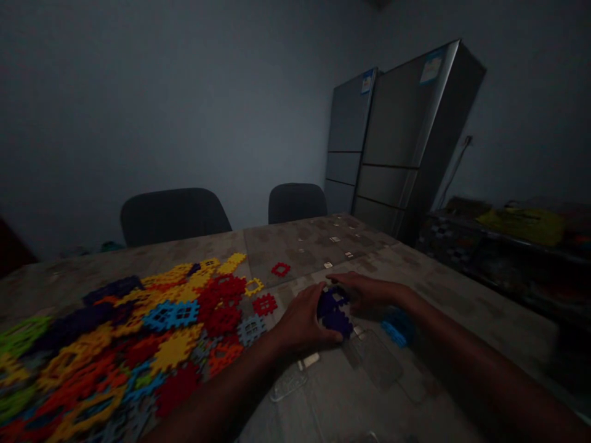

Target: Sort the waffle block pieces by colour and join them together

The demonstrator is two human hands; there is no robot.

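Note:
Between my two hands are purple toothed plastic building pieces (337,323), low over the patterned table. My left hand (300,320) is closed on their left side, with its thumb along the near edge. From the right, my right hand (364,292) curls its fingers around the far right side; its fingertips are partly hidden. A blue toothed piece (398,327) lies beside my right forearm. Left of my left hand are a grey square piece (252,330) and a red open-centred piece (265,304). The scene is dim, and how the purple pieces join is unclear.
A wide heap of toothed pieces (138,332) in several colours covers the table's left side. One red piece (281,269) lies farther back. Two dark chairs (175,212) stand behind the table (443,301). Fridges (397,135) and a loaded shelf (508,231) are at right.

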